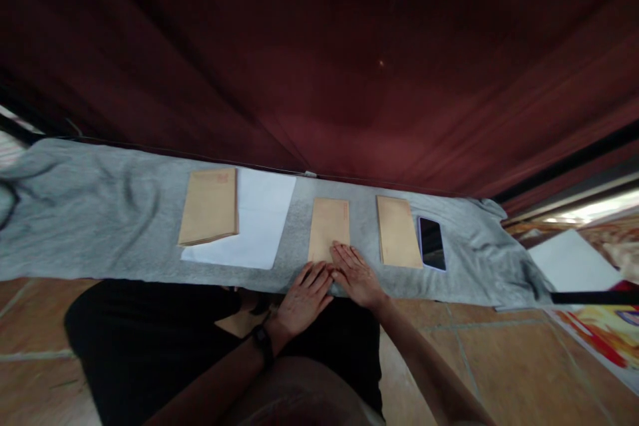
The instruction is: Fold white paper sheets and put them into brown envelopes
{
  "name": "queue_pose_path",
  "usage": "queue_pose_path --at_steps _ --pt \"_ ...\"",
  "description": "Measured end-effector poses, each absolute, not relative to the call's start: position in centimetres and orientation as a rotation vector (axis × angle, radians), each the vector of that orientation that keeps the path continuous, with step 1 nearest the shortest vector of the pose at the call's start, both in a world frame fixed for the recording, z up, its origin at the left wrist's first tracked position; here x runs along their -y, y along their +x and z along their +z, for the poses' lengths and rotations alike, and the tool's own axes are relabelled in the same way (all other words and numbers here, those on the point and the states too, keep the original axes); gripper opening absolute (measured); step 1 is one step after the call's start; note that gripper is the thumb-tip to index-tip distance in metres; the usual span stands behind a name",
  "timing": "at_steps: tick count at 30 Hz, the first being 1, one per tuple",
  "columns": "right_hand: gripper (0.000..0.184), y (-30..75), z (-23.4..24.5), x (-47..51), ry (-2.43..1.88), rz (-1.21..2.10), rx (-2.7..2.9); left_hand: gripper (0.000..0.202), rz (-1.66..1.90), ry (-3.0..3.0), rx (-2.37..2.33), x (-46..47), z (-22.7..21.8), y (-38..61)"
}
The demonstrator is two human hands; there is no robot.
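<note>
A brown envelope [328, 226] lies on the grey cloth [100, 213] in front of me. My left hand [303, 297] rests flat at the envelope's near edge, fingers stretched out, a dark watch on its wrist. My right hand [355, 274] lies flat beside it, fingertips on the envelope's near right corner. Both hands hold nothing. To the left sits a stack of brown envelopes [208, 215] on top of white paper sheets [257, 219]. Another brown envelope [398, 231] lies to the right.
A dark phone [432, 243] lies right of the envelopes on the cloth. A dark red curtain [319, 53] hangs behind. A white sheet [572, 259] and a colourful printed mat [604, 329] lie at the right on the brown tiled floor [499, 359].
</note>
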State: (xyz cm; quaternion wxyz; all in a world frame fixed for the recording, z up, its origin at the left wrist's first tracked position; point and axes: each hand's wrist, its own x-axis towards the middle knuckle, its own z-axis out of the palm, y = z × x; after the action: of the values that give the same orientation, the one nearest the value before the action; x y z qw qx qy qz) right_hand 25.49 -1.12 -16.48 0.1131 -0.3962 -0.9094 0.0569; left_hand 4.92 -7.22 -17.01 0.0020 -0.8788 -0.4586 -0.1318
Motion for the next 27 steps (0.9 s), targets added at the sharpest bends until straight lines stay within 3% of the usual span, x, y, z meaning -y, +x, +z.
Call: queue_pose_path --at_steps 9,16,27 --pt "0.057 28.2 -15.7 4.4 -1.07 0.331 2.66 0.042 -0.489 -2.899 1.496 4.7 -15.2 4.2" --pt "0.05 28.8 -16.4 4.5 -1.033 0.422 2.543 0.047 -0.396 -2.955 1.338 -1.1 -15.5 5.3" --pt "0.038 28.8 -17.2 4.6 -1.018 0.495 2.302 0.052 -0.309 -2.847 1.534 -8.7 -16.2 7.2"
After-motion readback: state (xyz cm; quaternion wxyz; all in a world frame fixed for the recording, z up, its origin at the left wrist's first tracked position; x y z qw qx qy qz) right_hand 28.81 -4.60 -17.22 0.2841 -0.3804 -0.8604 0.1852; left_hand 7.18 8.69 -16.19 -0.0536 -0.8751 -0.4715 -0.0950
